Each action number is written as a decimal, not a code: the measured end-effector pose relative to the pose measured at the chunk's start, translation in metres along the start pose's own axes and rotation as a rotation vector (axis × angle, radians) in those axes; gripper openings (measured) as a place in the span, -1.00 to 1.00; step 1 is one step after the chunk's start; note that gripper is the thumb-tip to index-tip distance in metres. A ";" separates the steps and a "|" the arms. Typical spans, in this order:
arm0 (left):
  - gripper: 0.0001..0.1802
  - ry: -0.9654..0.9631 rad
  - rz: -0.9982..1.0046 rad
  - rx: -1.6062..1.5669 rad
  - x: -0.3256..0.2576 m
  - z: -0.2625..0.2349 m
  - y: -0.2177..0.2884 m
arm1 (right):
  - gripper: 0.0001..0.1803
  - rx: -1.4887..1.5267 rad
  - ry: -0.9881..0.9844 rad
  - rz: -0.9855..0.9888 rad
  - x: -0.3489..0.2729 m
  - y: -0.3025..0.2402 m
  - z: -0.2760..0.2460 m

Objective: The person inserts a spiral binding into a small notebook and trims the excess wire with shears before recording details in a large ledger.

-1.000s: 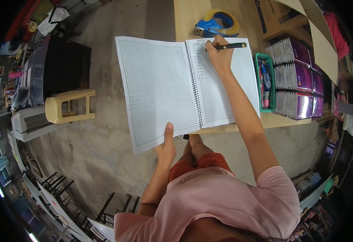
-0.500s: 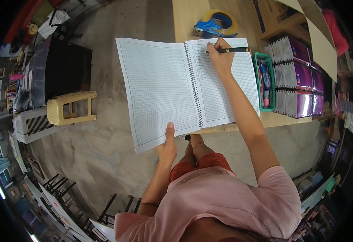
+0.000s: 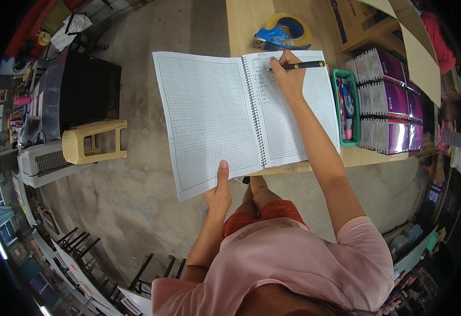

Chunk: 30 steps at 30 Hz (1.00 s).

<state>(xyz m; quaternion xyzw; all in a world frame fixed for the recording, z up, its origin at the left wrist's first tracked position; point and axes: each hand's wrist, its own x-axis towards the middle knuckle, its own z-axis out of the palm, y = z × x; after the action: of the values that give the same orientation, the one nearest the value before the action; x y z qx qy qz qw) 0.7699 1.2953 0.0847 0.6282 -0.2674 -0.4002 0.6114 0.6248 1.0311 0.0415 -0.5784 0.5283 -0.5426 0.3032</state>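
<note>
"Head view: where is the notebook (image 3: 209,116) lying?"

"Its right page is resting on the tabletop (image 3: 246,26), at the near left corner; its left page is projecting past the left edge."

"State of the fingers?"

"Right hand (image 3: 290,77): the fingers are gripping a black pen (image 3: 312,65) — whether the tip is touching paper, I cannot tell. Left hand (image 3: 219,196): the thumb is pressing on the left page's near margin; the other fingers are supporting it from beneath, mostly out of sight, so I cannot tell their spread."

"Faults to guard against?"

"If the left hand is loosening, the overhanging page could be sagging, dragging the spiral binding (image 3: 254,116) and spoiling the pen line. A push to the right could be driving the notebook into the green basket (image 3: 355,95), which is standing just beside it."

"Labels and writing?"

"Small handwriting is running down the right page — too fine to read. Printed markings are showing on the purple covers (image 3: 394,100) stacked toward the near right corner, and on the cardboard box (image 3: 357,23) farther back."
</note>
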 end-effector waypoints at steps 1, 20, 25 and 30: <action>-0.65 -0.003 -0.001 -0.005 0.000 0.000 0.000 | -0.66 0.001 -0.013 0.006 0.000 0.001 0.000; -0.66 -0.025 0.013 -0.004 0.001 0.000 -0.001 | -0.63 -0.003 -0.002 0.044 -0.008 -0.002 -0.008; -0.68 -0.011 0.004 -0.018 0.000 0.001 -0.002 | -0.63 -0.018 -0.016 0.024 -0.009 0.000 -0.006; -0.67 -0.017 0.019 -0.001 0.000 0.002 0.001 | -0.62 -0.019 -0.070 0.030 -0.009 0.002 -0.006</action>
<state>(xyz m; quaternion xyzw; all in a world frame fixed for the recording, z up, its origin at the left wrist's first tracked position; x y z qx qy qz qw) 0.7688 1.2944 0.0860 0.6217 -0.2784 -0.3998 0.6133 0.6198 1.0406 0.0380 -0.5921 0.5311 -0.5122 0.3240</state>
